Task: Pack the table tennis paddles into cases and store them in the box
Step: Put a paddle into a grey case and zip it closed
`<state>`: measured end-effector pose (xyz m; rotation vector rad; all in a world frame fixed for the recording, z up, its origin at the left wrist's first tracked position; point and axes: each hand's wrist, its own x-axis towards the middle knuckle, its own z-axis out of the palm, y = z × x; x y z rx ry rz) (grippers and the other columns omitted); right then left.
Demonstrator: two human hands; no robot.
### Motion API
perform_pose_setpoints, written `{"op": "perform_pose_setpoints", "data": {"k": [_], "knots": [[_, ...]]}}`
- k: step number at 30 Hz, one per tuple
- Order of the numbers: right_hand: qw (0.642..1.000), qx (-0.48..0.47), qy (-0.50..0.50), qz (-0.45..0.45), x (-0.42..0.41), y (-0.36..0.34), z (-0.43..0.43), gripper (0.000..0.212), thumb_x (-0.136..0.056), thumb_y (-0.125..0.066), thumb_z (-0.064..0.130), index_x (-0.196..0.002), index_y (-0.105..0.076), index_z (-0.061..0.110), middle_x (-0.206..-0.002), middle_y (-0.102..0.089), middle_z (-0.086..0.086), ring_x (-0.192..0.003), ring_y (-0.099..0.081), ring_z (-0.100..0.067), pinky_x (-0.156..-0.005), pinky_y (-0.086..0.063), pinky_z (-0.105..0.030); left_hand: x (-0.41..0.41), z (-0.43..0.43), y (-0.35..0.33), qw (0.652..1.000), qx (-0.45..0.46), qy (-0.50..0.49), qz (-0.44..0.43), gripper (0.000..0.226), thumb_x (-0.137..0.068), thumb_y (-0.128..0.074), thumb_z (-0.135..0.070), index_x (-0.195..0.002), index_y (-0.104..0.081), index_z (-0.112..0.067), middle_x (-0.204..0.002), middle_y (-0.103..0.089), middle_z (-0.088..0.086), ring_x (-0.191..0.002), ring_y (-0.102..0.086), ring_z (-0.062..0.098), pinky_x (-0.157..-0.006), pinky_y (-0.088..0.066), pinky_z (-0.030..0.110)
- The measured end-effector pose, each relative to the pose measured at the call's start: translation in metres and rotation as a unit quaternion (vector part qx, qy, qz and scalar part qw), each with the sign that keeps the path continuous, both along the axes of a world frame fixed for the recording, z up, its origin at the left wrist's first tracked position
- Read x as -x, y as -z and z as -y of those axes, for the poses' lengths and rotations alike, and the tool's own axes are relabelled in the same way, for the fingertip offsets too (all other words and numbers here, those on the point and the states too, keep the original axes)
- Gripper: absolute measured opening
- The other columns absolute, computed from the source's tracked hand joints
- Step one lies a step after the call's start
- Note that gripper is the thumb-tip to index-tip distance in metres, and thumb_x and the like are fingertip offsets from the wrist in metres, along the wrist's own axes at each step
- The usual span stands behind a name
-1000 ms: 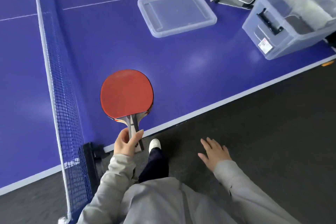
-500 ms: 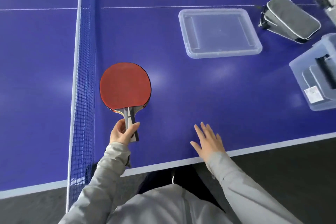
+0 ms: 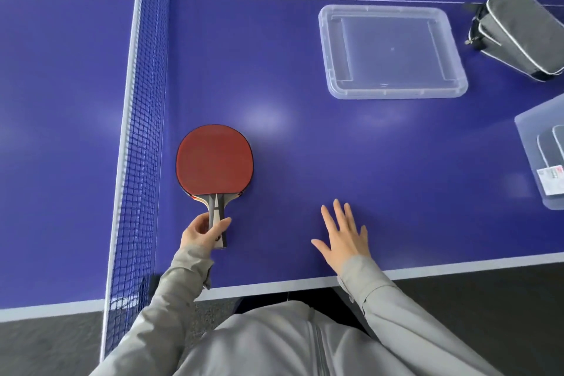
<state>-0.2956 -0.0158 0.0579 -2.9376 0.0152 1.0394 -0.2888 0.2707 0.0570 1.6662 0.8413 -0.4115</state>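
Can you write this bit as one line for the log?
left hand grips paddle handle | right hand open over table | case far right

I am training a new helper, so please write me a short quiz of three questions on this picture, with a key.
1. True or false: the right hand is open and holds nothing.
2. Which lies nearest the net? A) the clear lid B) the grey case C) the paddle
3. Fill in: the left hand grips the paddle by its ____.
Key: 1 true; 2 C; 3 handle.
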Motion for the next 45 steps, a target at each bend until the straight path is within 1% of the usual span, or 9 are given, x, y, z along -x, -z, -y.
{"op": "perform_pose_setpoints", "data": {"k": [3, 8, 15, 19, 23, 28, 33, 37, 45], "knots": [[1.0, 0.007, 0.005, -0.002, 0.002, 0.003, 0.002, 0.077, -0.093, -0.036, 0.057, -0.149, 0.008, 0.03, -0.157, 0.021, 0.001, -0.145, 0.018, -0.023, -0.113, -0.018, -0.057, -0.001, 0.0, -0.001, 0.997, -0.069, 0.039, 0.01, 0.018, -0.078, -0.075, -0.021, -0.088, -0.064, -0.01, -0.073, -0.05, 0.0, -0.066, -0.051, 0.018, -0.062, -0.049, 0.026], [1.0, 0.016, -0.008, 0.002, 0.004, 0.005, 0.004, 0.079, -0.093, -0.039, 0.056, -0.149, 0.01, 0.03, -0.157, 0.022, 0.001, -0.145, 0.019, -0.023, -0.112, -0.019, -0.056, 0.003, -0.003, 0.0, 0.996, -0.076, 0.043, 0.002, 0.027, -0.076, -0.077, -0.022, -0.096, -0.062, -0.012, -0.088, -0.065, 0.01, -0.081, -0.06, 0.024, -0.085, -0.052, 0.041], [1.0, 0.027, -0.014, -0.005, 0.004, 0.005, 0.003, 0.081, -0.093, -0.042, 0.054, -0.148, 0.012, 0.03, -0.157, 0.024, 0.0, -0.145, 0.018, -0.024, -0.112, -0.022, -0.056, 0.007, -0.007, 0.0, 0.995, -0.094, 0.019, -0.013, 0.037, -0.073, -0.079, -0.029, -0.101, -0.061, -0.015, -0.09, -0.068, 0.003, -0.084, -0.063, 0.021, -0.082, -0.049, 0.033], [0.999, 0.032, -0.014, -0.002, 0.005, 0.006, 0.002, 0.082, -0.093, -0.042, 0.053, -0.148, 0.013, 0.029, -0.156, 0.025, 0.0, -0.145, 0.019, -0.025, -0.112, -0.022, -0.056, 0.008, -0.006, -0.001, 0.995, -0.096, 0.028, -0.003, 0.039, -0.073, -0.079, -0.031, -0.103, -0.062, -0.013, -0.086, -0.065, -0.001, -0.076, -0.059, 0.012, -0.074, -0.043, 0.024], [0.999, 0.042, -0.018, 0.0, 0.006, 0.007, 0.001, 0.082, -0.093, -0.042, 0.053, -0.148, 0.014, 0.029, -0.156, 0.026, 0.0, -0.145, 0.019, -0.025, -0.113, -0.022, -0.056, 0.007, -0.007, 0.002, 0.993, -0.103, 0.056, -0.004, 0.045, -0.074, -0.078, -0.033, -0.107, -0.062, -0.009, -0.103, -0.063, 0.01, -0.085, -0.059, 0.018, -0.078, -0.044, 0.026], [0.999, 0.047, -0.021, -0.006, 0.005, 0.005, 0.0, 0.083, -0.093, -0.042, 0.053, -0.148, 0.015, 0.028, -0.156, 0.026, -0.001, -0.145, 0.019, -0.025, -0.113, -0.022, -0.055, 0.009, -0.006, -0.001, 0.991, -0.119, 0.066, 0.005, 0.044, -0.072, -0.079, -0.036, -0.104, -0.059, -0.013, -0.103, -0.059, 0.007, -0.083, -0.056, 0.015, -0.078, -0.042, 0.026], [0.999, 0.041, -0.019, -0.016, 0.003, 0.001, -0.001, 0.081, -0.094, -0.041, 0.052, -0.148, 0.014, 0.027, -0.156, 0.025, -0.002, -0.145, 0.019, -0.026, -0.113, -0.02, -0.057, 0.016, -0.004, -0.01, 0.979, -0.175, 0.104, 0.015, 0.059, -0.072, -0.079, -0.032, -0.119, -0.054, -0.009, -0.111, -0.046, 0.005, -0.096, -0.053, 0.022, -0.09, -0.045, 0.035], [1.0, 0.014, -0.011, -0.005, 0.001, -0.006, 0.0, 0.079, -0.095, -0.039, 0.051, -0.148, 0.014, 0.028, -0.157, 0.022, 0.0, -0.146, 0.017, -0.024, -0.113, -0.015, -0.058, 0.017, -0.002, -0.02, 0.944, -0.285, 0.161, 0.036, 0.078, -0.073, -0.077, -0.036, -0.138, -0.041, -0.01, -0.14, -0.038, 0.01, -0.129, -0.036, 0.03, -0.105, -0.034, 0.048], [0.995, -0.047, 0.083, 0.03, 0.014, -0.028, 0.052, 0.074, -0.095, -0.034, 0.054, -0.149, 0.01, 0.028, -0.159, 0.015, 0.001, -0.146, 0.014, -0.021, -0.116, -0.008, -0.053, 0.008, 0.047, -0.042, 0.857, -0.405, 0.299, 0.11, 0.092, -0.077, -0.066, -0.051, -0.148, -0.023, -0.013, -0.159, -0.012, 0.005, -0.146, -0.008, 0.022, -0.116, -0.014, 0.043]]}}
